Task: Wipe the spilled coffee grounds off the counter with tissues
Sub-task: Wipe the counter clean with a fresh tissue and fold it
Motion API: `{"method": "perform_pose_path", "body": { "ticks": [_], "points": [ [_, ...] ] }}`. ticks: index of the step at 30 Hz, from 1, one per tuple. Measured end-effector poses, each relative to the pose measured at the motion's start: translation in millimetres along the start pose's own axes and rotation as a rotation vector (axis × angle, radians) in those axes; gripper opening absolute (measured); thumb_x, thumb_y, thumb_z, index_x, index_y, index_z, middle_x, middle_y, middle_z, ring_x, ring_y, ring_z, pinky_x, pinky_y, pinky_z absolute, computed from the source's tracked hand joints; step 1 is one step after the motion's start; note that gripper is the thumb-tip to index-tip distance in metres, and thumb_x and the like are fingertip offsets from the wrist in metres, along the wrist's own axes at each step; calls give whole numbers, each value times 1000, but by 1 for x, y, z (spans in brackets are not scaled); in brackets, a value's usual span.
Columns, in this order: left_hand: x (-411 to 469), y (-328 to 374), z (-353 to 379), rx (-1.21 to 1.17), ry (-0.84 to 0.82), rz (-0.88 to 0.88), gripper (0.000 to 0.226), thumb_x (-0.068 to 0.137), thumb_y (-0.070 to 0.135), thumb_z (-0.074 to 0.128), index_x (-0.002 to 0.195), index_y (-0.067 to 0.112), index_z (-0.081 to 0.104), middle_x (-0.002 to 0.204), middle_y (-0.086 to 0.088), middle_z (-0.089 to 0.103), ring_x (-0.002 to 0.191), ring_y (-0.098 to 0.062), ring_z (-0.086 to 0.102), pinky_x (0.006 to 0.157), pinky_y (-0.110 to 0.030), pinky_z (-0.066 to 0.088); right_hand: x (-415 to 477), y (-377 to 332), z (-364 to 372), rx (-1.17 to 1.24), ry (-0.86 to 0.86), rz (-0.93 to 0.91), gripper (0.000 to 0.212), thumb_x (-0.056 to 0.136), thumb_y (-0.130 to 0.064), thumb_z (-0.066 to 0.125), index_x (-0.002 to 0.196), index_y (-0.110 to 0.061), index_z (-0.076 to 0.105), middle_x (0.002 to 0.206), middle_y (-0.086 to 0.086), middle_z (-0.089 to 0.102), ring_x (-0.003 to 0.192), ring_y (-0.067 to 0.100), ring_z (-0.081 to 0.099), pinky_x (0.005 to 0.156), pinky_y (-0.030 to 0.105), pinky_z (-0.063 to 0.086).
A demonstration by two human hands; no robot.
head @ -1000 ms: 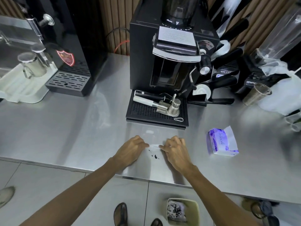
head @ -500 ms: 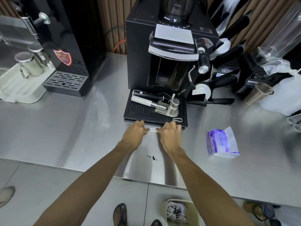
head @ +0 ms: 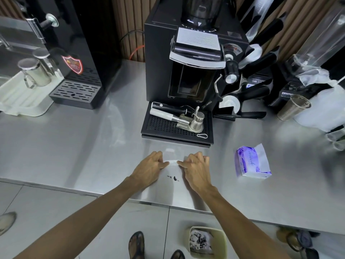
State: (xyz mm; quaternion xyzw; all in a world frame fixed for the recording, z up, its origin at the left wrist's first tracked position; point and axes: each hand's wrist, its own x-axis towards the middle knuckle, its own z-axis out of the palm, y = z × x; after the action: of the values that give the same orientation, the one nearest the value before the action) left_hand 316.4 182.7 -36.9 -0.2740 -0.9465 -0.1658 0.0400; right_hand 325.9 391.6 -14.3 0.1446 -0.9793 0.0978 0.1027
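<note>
Two hands (head: pixel 149 170) (head: pixel 196 171) half-hiding pale tissue (head: pixel 172 162)

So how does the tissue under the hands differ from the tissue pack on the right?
The tissue is a single white sheet pressed flat on the counter between the left hand and right hand; the tissue pack lies untouched, apart from both hands. The sheet is plain and thin; the pack is bulky, in a purple printed wrapper. Both rest on the steel counter.
</note>
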Motion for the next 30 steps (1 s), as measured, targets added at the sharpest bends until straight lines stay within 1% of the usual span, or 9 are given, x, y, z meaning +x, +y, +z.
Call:
{"method": "perform_pose_path", "body": {
  "ticks": [3, 6, 8, 11, 13, 16, 19, 22, 30],
  "points": [
    [2, 1, -6, -75, 20, -77, 21, 84, 6, 73, 101, 17, 76, 83, -3, 50, 71, -20, 52, 50, -26, 47, 7, -3, -1, 54, 23, 47, 15, 82, -22, 74, 89, -35, 76, 70, -11, 55, 78, 17, 43, 68, 32, 24],
    [11, 9, -8, -93, 16, -175, 12, 92, 12, 65, 97, 12, 76, 82, -5, 51, 72, -20, 53, 56, -22, 38, 15, -5, 1, 40, -53, 48, 17, 82, -17, 73, 87, -32, 77, 70, -8, 57, 77, 19, 46, 69, 33, 36],
    [7, 16, -8, -119, -2, -225, 20, 97, 17, 56, 97, 8, 73, 85, -6, 51, 75, -20, 52, 60, -22, 37, 9, -6, 1, 22, -112, 34, 18, 80, -13, 73, 84, -30, 77, 68, -6, 57, 75, 19, 47, 68, 29, 40],
    [-10, 31, -11, -161, -61, -222, 19, 97, 10, 52, 105, 3, 67, 100, -13, 56, 90, -30, 54, 76, -37, 48, -13, -11, -1, 56, -203, 64, 20, 81, -9, 70, 82, -28, 76, 70, -4, 57, 71, 15, 49, 61, 19, 38],
    [-21, 40, -10, -168, -66, -217, 18, 95, 7, 51, 103, 6, 67, 100, -15, 56, 87, -31, 56, 77, -42, 51, -26, -17, -1, 130, -248, 121, 22, 88, -8, 60, 92, -23, 76, 81, 2, 59, 77, 18, 55, 61, 20, 41],
    [-24, 50, -5, -181, -104, -260, 24, 96, 6, 48, 102, 5, 71, 93, -13, 51, 76, -28, 57, 72, -36, 51, -33, -28, -3, 225, -312, 194, 26, 92, -10, 49, 104, -11, 71, 96, 10, 57, 83, 22, 59, 69, 25, 50],
    [-22, 56, -5, -238, -141, -333, 29, 97, 8, 45, 113, 6, 68, 102, -10, 49, 85, -26, 58, 79, -28, 48, -32, -31, -5, 329, -379, 255, 26, 89, -10, 53, 109, -3, 67, 109, 12, 50, 92, 25, 59, 80, 25, 51],
    [-21, 57, -7, -284, -166, -365, 32, 96, 11, 47, 122, 10, 65, 106, -7, 48, 87, -24, 60, 80, -23, 46, -30, -27, -2, 340, -429, 240, 28, 89, -3, 52, 113, -5, 67, 113, 12, 47, 101, 25, 57, 89, 25, 49],
    [-20, 50, -6, -321, -226, -335, 33, 91, 12, 53, 120, 7, 67, 99, 3, 42, 81, -15, 55, 78, -17, 43, -32, -30, 9, 420, -321, 309, 18, 91, -9, 60, 103, -9, 74, 105, 10, 55, 95, 21, 57, 81, 16, 42]
  ]
}}
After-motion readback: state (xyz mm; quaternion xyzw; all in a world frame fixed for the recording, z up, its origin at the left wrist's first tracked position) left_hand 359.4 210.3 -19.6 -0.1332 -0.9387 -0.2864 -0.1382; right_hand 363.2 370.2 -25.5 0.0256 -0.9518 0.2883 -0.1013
